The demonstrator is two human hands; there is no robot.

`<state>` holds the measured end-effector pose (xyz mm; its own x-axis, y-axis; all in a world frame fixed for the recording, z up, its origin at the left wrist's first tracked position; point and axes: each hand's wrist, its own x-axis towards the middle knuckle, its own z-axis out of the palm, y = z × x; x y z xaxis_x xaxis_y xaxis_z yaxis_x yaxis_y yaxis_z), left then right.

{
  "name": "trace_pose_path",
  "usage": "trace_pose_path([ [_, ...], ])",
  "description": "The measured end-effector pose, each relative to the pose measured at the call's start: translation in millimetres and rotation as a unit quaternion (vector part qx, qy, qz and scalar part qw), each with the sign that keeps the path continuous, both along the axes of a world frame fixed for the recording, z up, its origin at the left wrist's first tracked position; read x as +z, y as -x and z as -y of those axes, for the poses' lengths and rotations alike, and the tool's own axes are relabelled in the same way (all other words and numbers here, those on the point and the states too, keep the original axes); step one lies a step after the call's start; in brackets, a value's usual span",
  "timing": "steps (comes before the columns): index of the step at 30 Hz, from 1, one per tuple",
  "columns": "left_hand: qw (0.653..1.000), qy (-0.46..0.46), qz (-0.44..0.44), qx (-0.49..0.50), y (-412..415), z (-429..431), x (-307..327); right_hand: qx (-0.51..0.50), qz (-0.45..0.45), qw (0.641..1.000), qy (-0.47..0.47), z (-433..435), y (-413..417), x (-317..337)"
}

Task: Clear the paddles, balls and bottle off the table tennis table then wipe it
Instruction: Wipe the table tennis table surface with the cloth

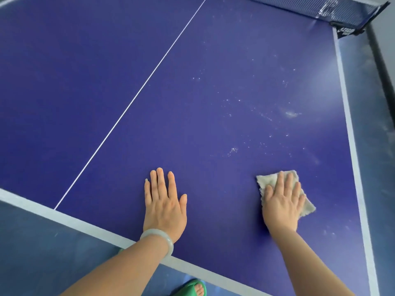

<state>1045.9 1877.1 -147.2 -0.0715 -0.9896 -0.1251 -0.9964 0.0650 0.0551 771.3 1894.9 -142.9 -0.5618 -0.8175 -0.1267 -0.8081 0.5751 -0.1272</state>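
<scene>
The blue table tennis table (pixel 89 67) fills the view, with a white centre line running from near left to far middle. My left hand (pixel 164 201) lies flat on the surface near the front edge, fingers straight. To its right, my right hand (pixel 282 204) presses a folded beige cloth (pixel 307 207) flat against the table with straight fingers. White specks and smears (pixel 233 149) dot the surface beyond the cloth. No paddles, balls or bottle are in view.
The net (pixel 333 9) and its clamp (pixel 348 30) stand at the far right corner. The table's white right edge (pixel 350 129) borders a grey floor. A green sandal (pixel 192 288) shows below the front edge.
</scene>
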Motion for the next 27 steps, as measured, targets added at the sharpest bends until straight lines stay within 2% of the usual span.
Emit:
trace_pose_path([
  [2, 1.0, -0.004, -0.009, 0.002, 0, 1, 1, -0.029, 0.008, 0.999, -0.011, -19, -10, -4],
  [6, 1.0, -0.006, -0.012, 0.006, 1, 0, 3, 0.144, -0.001, 0.99, 0.007, -39, -85, -8],
  [10, 1.0, -0.005, -0.014, 0.003, 1, 0, 3, 0.287, 0.002, 0.958, 0.026, 19, -126, -6],
  [14, 1.0, -0.004, -0.012, 0.007, 2, 2, 4, 0.398, -0.016, 0.917, -0.012, 84, -116, -4],
  [15, 1.0, -0.007, -0.013, 0.006, 1, 2, 4, 0.4, -0.032, 0.916, -0.012, 97, -104, -4],
  [17, 1.0, -0.013, -0.01, 0.004, 1, 1, 3, 0.329, -0.044, 0.943, -0.008, 113, -65, -7],
  [20, 1.0, -0.017, -0.008, 0.005, -1, 1, 0, 0.1, -0.025, 0.995, -0.006, 109, 1, -10],
  [22, 1.0, -0.018, -0.005, 0.005, -1, 1, -1, -0.031, 0.001, 0.999, -0.011, 95, 7, -11],
  [23, 1.0, -0.02, -0.005, 0.005, 0, 1, 0, -0.062, 0.006, 0.998, 0.002, 87, -8, -11],
  [25, 1.0, -0.019, -0.005, 0.007, 0, 0, 2, -0.024, -0.005, 0.999, 0.037, 68, -56, -10],
  [27, 1.0, -0.014, -0.009, 0.008, 1, 1, 5, 0.093, -0.019, 0.995, 0.037, 48, -104, -8],
])
